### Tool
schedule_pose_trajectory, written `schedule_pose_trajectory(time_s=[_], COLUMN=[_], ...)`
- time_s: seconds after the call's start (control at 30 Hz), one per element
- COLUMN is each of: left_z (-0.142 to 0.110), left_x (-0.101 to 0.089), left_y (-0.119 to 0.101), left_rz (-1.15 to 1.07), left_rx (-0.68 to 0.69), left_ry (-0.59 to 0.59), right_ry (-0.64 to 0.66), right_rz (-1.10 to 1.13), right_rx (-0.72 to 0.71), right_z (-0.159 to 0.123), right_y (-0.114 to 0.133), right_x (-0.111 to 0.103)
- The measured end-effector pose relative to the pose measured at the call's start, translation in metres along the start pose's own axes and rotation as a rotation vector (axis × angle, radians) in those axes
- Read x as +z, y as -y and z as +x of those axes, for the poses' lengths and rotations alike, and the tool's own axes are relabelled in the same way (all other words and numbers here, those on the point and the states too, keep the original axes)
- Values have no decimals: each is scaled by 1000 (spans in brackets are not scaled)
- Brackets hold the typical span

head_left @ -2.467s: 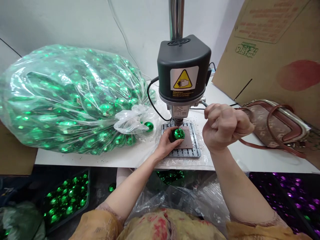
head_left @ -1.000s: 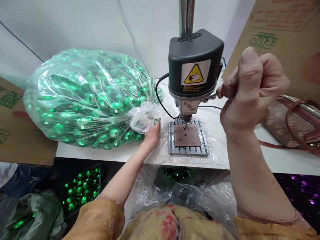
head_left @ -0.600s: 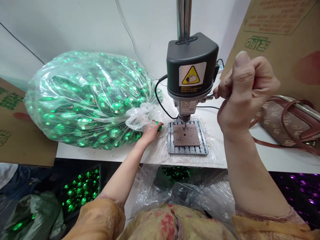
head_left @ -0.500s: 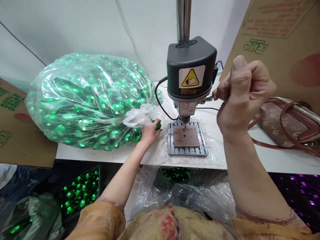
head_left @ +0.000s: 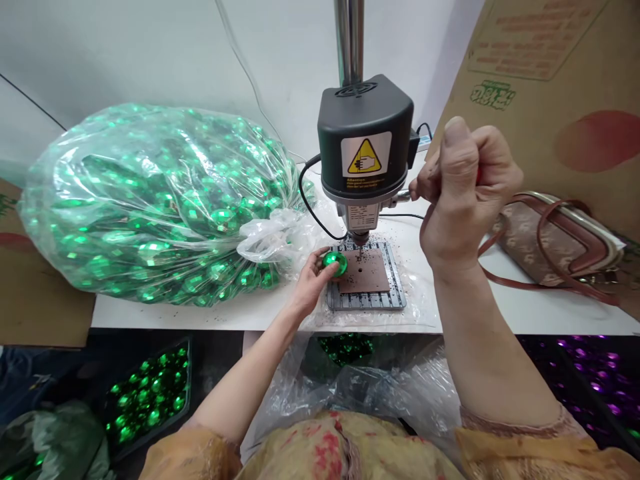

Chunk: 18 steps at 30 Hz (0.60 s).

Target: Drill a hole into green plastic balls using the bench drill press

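Note:
Between the thumb and fingers of my left hand (head_left: 313,283) is a shiny green faceted ball (head_left: 335,265), held over the left edge of the drill press base (head_left: 397,297). A brown square board (head_left: 373,283) with a dark hole lies on that base, dark shavings scattered around it. Above it hangs the black drill press head (head_left: 367,140) with a yellow warning label; its chuck (head_left: 359,238) and thin bit point down at the board. My right hand (head_left: 463,193) is raised to the right of the head, closed around the press's feed handle, which the fingers mostly cover.
A big clear bag of green balls (head_left: 165,207) with a knotted neck lies left of the press. On the right are a patterned handbag (head_left: 550,247) and a cardboard box (head_left: 560,73). Below the table edge stand a tray of green pieces (head_left: 150,393) and crumpled plastic film (head_left: 380,380).
My left hand has moved right, from beside the bag's knot to the press base, bringing the green ball. My right hand stays on the handle. The whole view has shifted slightly.

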State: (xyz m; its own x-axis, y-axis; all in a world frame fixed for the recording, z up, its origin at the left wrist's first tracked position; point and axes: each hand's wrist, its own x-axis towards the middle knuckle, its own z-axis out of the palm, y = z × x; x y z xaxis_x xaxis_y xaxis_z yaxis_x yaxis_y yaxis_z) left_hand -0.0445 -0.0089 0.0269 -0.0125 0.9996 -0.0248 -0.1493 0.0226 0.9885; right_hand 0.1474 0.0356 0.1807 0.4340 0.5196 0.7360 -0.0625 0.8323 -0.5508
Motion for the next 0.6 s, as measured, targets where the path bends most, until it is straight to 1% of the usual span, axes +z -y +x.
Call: schedule_pose_trajectory(time_s=[0.07, 0.2, 0.37, 0.6], left_z=[4, 12, 20, 27], left_x=[1, 7, 12, 16], left_y=[7, 19, 26, 27], left_rz=[129, 301, 360, 446], left_rx=[82, 152, 206, 231], left_ry=[-40, -36, 28, 46], right_ry=[-3, -9, 24, 31], right_rz=[24, 13, -67, -18], right_rx=[-11, -9, -4, -9], right_z=[0, 0, -2, -3], right_y=[-1, -2, -1, 3], right_x=[0, 0, -1, -1])
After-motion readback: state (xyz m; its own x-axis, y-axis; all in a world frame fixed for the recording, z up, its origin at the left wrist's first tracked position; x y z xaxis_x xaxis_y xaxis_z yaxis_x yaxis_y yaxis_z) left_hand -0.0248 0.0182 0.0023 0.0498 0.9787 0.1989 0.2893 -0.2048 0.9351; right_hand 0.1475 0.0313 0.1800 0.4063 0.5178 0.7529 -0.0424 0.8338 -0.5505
